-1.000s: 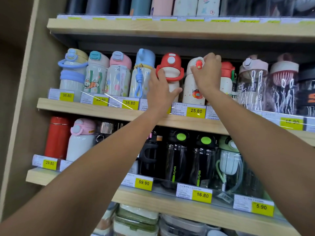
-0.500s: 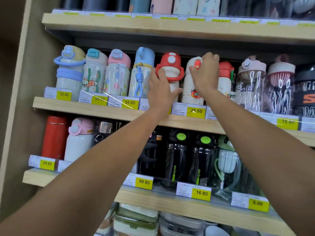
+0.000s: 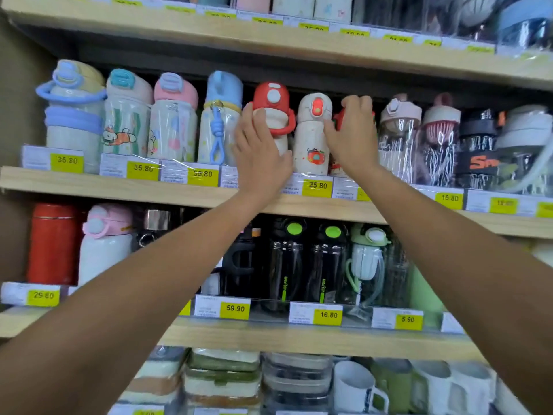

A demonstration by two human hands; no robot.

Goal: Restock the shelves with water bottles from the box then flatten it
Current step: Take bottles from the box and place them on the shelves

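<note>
Pale wood is showing along the front of the middle shelf (image 3: 119,187), which is carrying a tight row of upright water bottles behind yellow price tags (image 3: 317,187). Both arms are reaching up to that row. The left hand (image 3: 260,151) is lying flat against the handled bottle (image 3: 272,97), a cream body with a glossy red domed cap and a red loop, its fingers straight and the thumb spreading toward the cream bottle (image 3: 311,139) just beside it, which is matte and rounded with a red button on top. The right hand (image 3: 354,136) is curling its fingers over the top of the red-top bottle (image 3: 338,118), hiding most of it. Clear bottles (image 3: 398,139) to the right are sitting in crinkled shiny film. One shelf down, black bottles (image 3: 287,265) with green buttons are standing near a smooth red flask (image 3: 54,244). White mugs (image 3: 353,384) and stacked lidded boxes (image 3: 221,378) are filling the lowest shelf.
</note>
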